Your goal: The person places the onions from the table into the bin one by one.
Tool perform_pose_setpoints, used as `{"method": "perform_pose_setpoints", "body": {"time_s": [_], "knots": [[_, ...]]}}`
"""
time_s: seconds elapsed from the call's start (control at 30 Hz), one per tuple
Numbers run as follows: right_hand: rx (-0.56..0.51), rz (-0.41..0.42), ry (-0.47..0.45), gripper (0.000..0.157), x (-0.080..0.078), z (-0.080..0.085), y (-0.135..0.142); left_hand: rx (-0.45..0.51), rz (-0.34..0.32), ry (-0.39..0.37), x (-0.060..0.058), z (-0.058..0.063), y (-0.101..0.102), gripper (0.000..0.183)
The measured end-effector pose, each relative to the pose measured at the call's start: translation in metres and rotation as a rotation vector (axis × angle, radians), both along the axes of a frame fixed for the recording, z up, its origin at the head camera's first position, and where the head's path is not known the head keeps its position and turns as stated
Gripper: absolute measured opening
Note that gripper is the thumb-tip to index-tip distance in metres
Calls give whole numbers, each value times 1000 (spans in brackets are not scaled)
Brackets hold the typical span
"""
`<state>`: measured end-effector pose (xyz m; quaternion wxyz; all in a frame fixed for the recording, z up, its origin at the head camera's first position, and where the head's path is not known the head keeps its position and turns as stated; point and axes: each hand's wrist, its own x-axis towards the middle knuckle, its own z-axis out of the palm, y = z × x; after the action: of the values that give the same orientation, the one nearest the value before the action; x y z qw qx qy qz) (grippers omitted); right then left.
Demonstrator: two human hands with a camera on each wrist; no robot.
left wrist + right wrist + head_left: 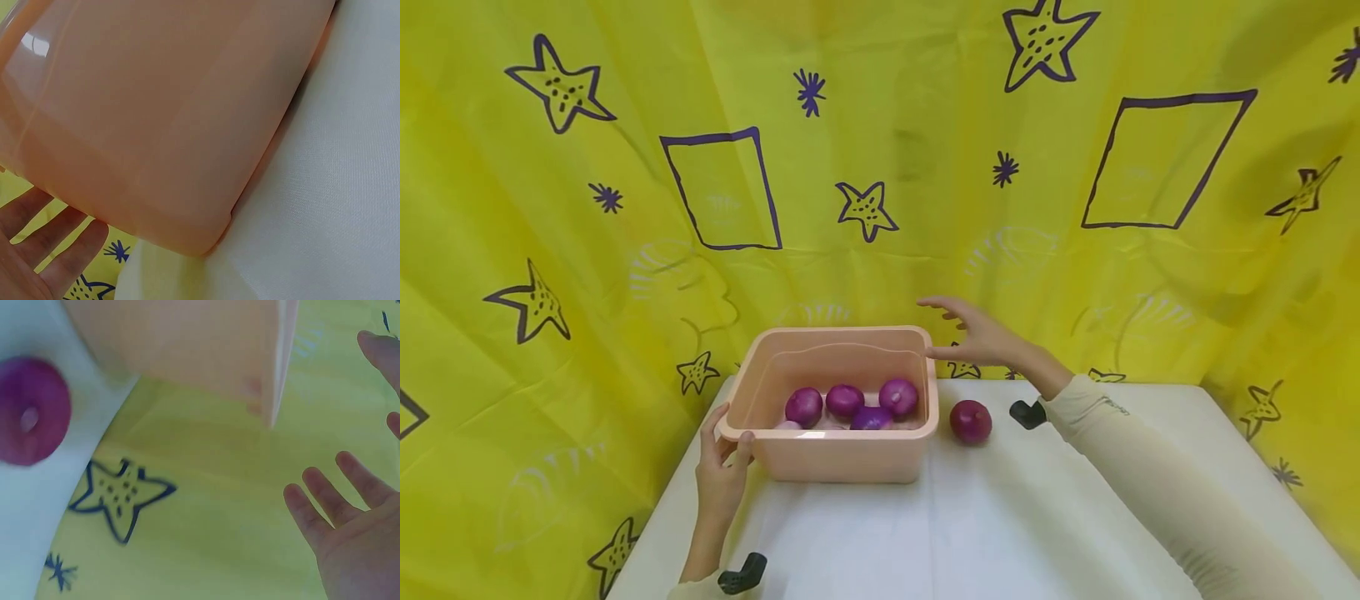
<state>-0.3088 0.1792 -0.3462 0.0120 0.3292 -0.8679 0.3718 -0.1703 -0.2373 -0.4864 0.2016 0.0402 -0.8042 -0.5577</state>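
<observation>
A peach plastic tub (838,458) stands on the white table with several red onions (845,401) inside. My left hand (721,479) holds its front left corner, the thumb at the front rim and the fingers along the left side. In the left wrist view, the fingers (69,244) show at the edge of the tub wall (156,125). My right hand (981,333) is spread in the air by the tub's back right corner, nothing in it. Below it, one red onion (971,422) lies on the table, right of the tub; the right wrist view shows this onion (31,411) too.
The white table (1045,517) reaches back to a yellow curtain (925,275) with drawn stars and frames, hanging behind and at both sides. Black wrist bands (1027,414) show at both sleeves.
</observation>
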Motion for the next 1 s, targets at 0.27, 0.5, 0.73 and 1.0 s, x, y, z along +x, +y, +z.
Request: {"method": "perform_pose_setpoints", "body": {"time_s": [0.27, 0.5, 0.73, 1.0], "knots": [[39, -58, 10, 79, 5, -6, 32, -5, 1, 1, 3, 3, -1, 63], [47, -63, 18, 78, 8, -23, 47, 17, -12, 5, 3, 2, 1, 64], [36, -97, -57, 80, 14, -58, 55, 12, -11, -5, 3, 1, 0, 64], [45, -97, -140, 80, 27, -106, 61, 24, -24, 2, 2, 3, 0, 64]]}}
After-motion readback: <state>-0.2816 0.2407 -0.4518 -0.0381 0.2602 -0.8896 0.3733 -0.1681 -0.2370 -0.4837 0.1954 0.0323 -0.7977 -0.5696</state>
